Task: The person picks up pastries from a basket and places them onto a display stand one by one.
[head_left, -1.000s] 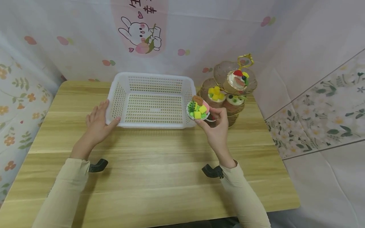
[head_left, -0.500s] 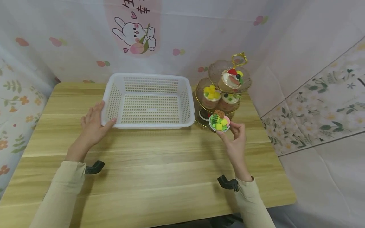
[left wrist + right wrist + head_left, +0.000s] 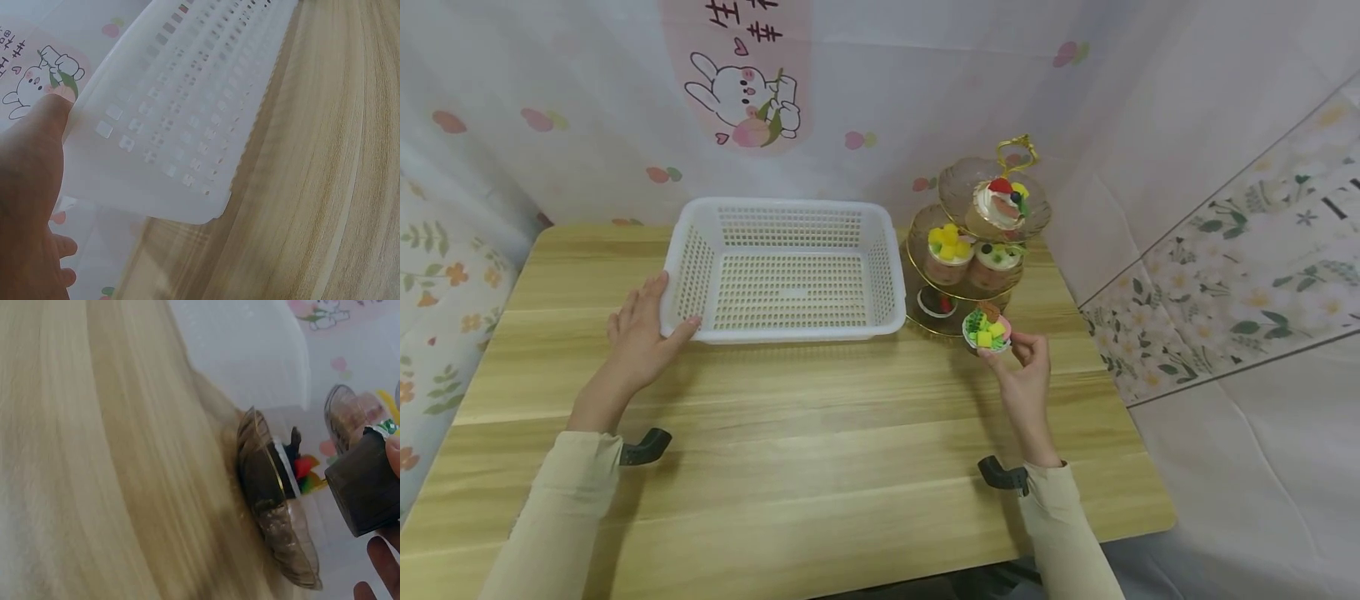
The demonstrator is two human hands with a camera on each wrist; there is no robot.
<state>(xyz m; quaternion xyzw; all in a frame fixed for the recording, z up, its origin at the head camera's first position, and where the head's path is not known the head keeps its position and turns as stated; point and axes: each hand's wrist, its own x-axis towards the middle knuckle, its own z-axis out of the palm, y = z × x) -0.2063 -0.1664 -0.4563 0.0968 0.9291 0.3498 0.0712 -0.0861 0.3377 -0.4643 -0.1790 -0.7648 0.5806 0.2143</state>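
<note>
My right hand pinches a small dessert cup between thumb and fingers, in front of the tiered stand's lowest plate. Its topping is green with yellow cubes, a pink piece and a brown biscuit; the right wrist view shows the dark cup wall. My left hand rests on the front left corner of a white plastic basket, fingers along the left side and thumb at the front. In the left wrist view the thumb lies by the basket's rim and two fingertips show below.
The three-tier stand with a gold handle stands right of the basket. One dessert cup is on top, two sit on the middle plate, and a dark one is on the lowest. A wooden table lies underneath, with a curtain behind.
My right hand has carried the dessert cup from beside the basket's right end rightward and toward me, to the front of the stand. The left hand stays at the basket corner.
</note>
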